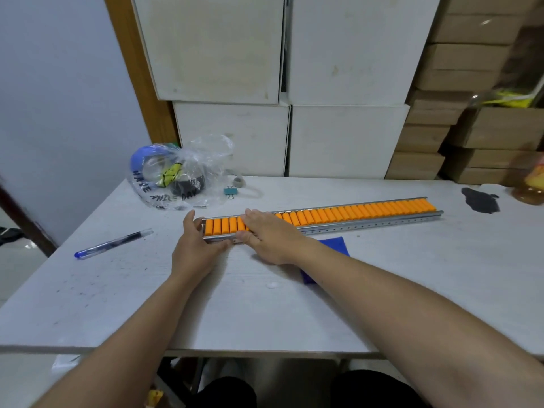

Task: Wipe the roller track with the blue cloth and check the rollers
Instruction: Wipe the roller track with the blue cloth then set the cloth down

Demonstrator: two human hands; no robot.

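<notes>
Left hand (195,245) grips the roller track (323,216) end; right hand (265,234) lies flat, empty, on the rollers (353,212). Best sweep the palm slowly rightward, feeling each spin; blue cloth (335,245) waits under the right wrist.

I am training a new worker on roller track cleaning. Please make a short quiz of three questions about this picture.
1. True or false: the right hand holds the blue cloth.
2. Which hand steadies the near end of the roller track? A) left hand B) right hand C) neither
3. Fill in: the pen lies to the ____ of both hands.

Key
1. False; the cloth lies on the table, partly under the right forearm, and the hand rests flat on the orange rollers.
2. A
3. left
</notes>
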